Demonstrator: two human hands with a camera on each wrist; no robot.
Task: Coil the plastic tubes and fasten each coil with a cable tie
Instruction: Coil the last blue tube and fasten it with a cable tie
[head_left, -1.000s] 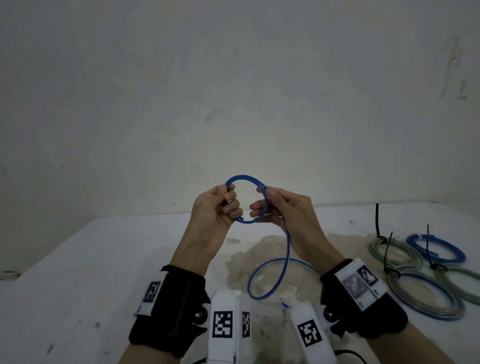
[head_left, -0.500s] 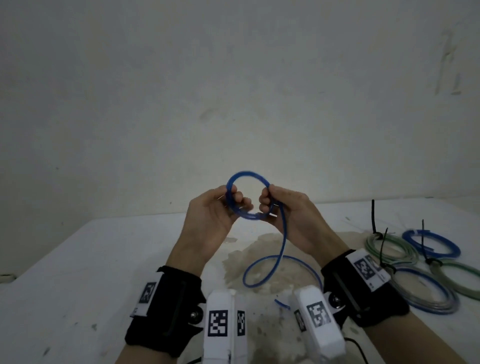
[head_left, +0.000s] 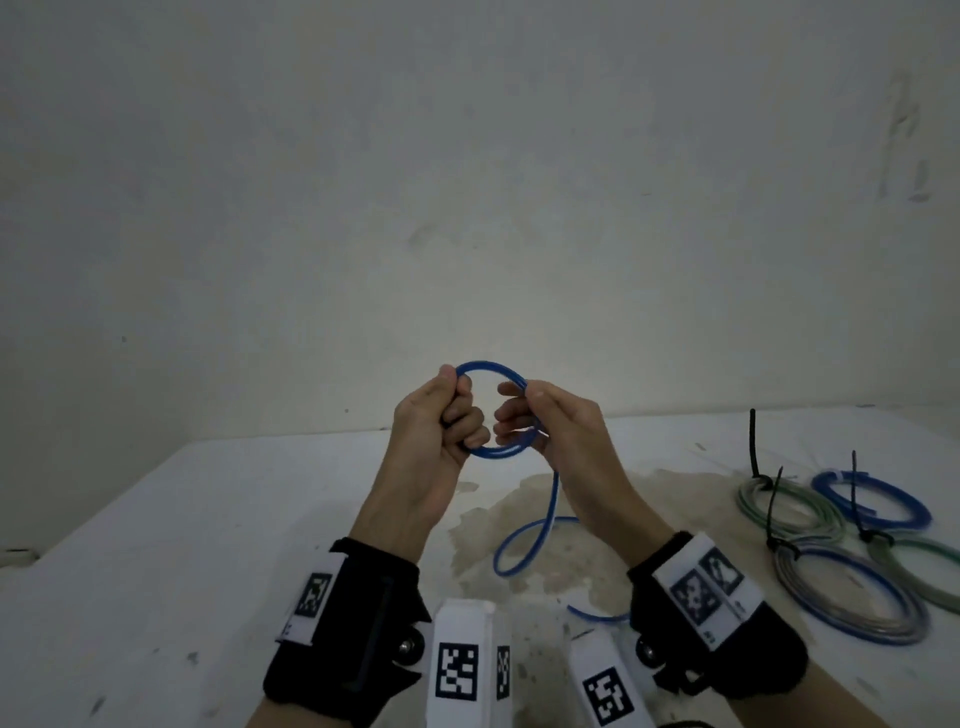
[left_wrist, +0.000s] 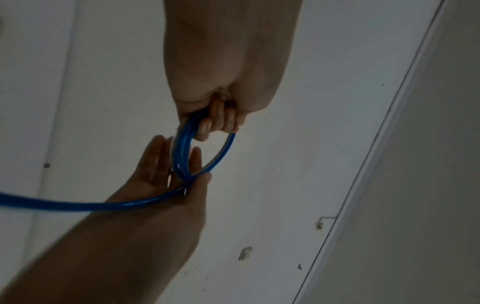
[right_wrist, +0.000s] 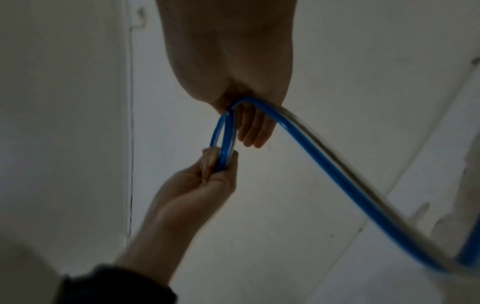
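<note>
Left hand (head_left: 436, 426) grips the left side of the blue tube (head_left: 491, 410) coil, fingers curled round it; right hand (head_left: 558, 431) pinches the coil's right side, both held above the white table (head_left: 208, 519). The tube's loose tail hangs below the coil onto the table's stained patch (head_left: 545, 551). Right of the coil lie four tied coils (head_left: 836, 545) with black cable ties (head_left: 754, 441) standing up.

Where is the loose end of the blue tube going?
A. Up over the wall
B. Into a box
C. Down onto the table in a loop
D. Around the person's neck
C. From the right hand, the blue tube hangs down and curls in a loop on the white table.
</note>
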